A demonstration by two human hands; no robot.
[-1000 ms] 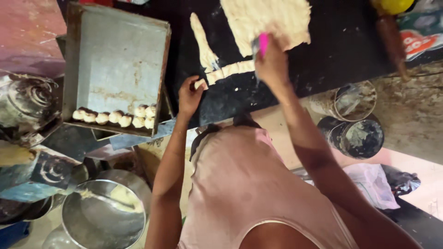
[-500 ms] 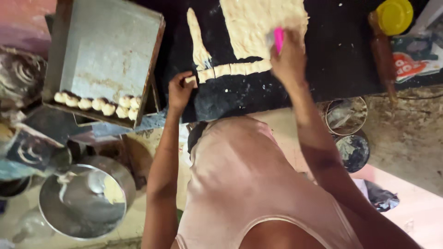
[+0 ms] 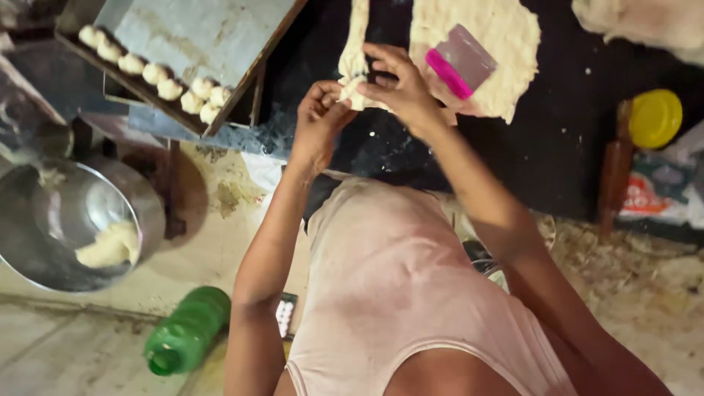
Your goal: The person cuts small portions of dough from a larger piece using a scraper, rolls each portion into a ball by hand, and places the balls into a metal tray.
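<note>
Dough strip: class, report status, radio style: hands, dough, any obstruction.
Left hand and right hand both pinching dough strip end. Pink-handled scraper lying on flat dough sheet. Nothing obstructing.

I wear a pale pink sleeveless top, thin and creased, snug over my chest and cut away at the shoulders. My arms are bare from shoulder to wrist. My left hand [image 3: 317,121] and right hand [image 3: 402,86] carry no rings, bands or gloves.

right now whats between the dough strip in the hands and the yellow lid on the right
In the head view, the flat dough sheet with a pink-handled scraper lying on it, then bare dark worktop before the yellow lid.
</note>
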